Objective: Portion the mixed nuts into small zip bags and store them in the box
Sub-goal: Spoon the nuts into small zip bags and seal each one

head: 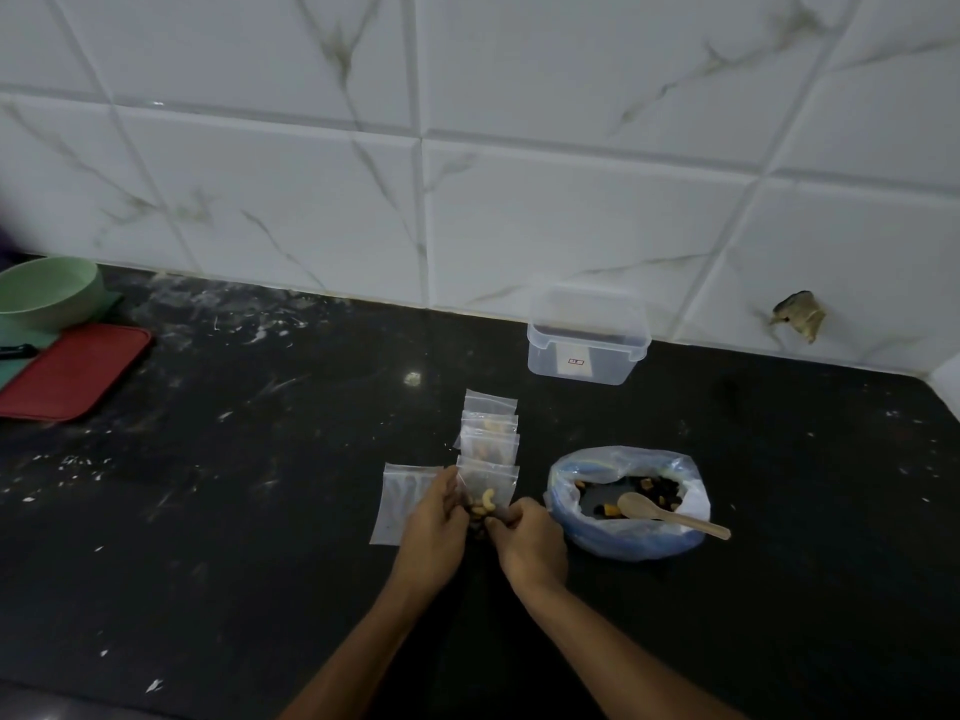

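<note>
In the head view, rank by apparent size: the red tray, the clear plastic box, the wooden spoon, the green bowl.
Largest to smallest, as seen:
1. Flat red tray
2. Clear plastic box and pale green bowl: look alike, and the bowl is cut by the frame edge, so unranked
3. Small wooden spoon

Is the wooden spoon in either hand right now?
No, the wooden spoon rests in the big nut bag, while both hands hold a small zip bag.

We see a black speckled counter [234, 511] meeting white marble-veined wall tiles [519, 200], one chipped, in dim light.
</note>
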